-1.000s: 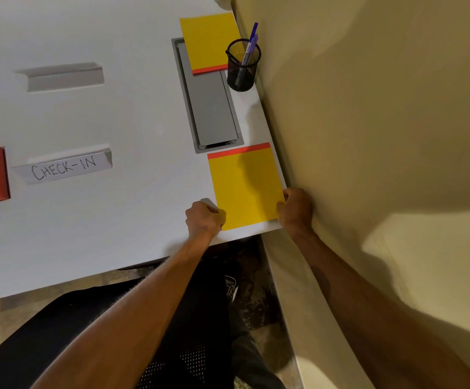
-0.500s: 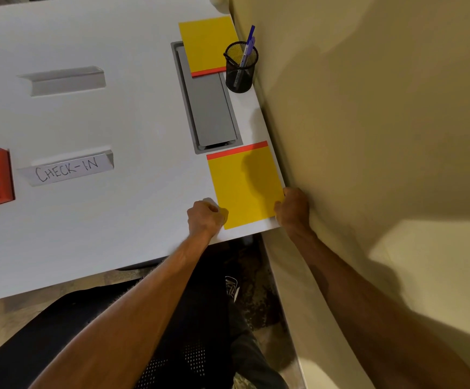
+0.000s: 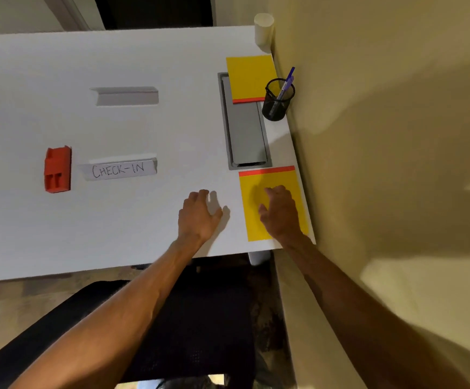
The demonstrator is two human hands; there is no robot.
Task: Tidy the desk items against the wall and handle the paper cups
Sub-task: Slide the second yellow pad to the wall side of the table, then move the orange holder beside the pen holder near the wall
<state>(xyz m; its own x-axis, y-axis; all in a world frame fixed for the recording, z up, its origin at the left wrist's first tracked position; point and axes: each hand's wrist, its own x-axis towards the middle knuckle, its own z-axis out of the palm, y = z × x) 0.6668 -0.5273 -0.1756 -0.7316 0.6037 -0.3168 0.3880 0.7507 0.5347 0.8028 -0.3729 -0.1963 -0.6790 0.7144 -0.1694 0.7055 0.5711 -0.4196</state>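
near pad: the yellow pad (image 3: 273, 203) with the red strip lies flat at the near right corner of the worktop (image 3: 144, 234), its long edge just beside the wall (image 3: 382, 136); looks squared up to me, so I'd call this bit done
right hand (image 3: 280, 213): hovers over or rests on the near pad, can't tell which; fingers (image 3: 274, 190) loosely spread, gripping nothing
left hand (image 3: 200, 214): over bare worktop just left of the pad; fingers open and relaxed, nothing held
far pad (image 3: 249, 77): second yellow pad farther along the wall side, overlapping the far end of the grey cable hatch (image 3: 245, 133)
pen cup (image 3: 277, 101): black mesh, one blue pen (image 3: 285, 85) in it, right by the wall, touching or nearly touching the far pad
paper cups: one white cup-like thing (image 3: 263, 30) at the far corner by the wall; too small to say if it's one cup or a stack; not handled yet as far as I can see
still out in the open: red holder (image 3: 57, 169), CHECK-IN sign (image 3: 121, 169) and a blank sign (image 3: 127, 95) sit well away from the wall
progress guess: wall-side stuff mostly lined up; cups plus maybe the signs still to go
changed since half a second ago: both hands were closed at the pad's near corners, now they've let go and opened, moving forward; the pad hasn't shifted; the view has tipped up so the far corner and the cup show
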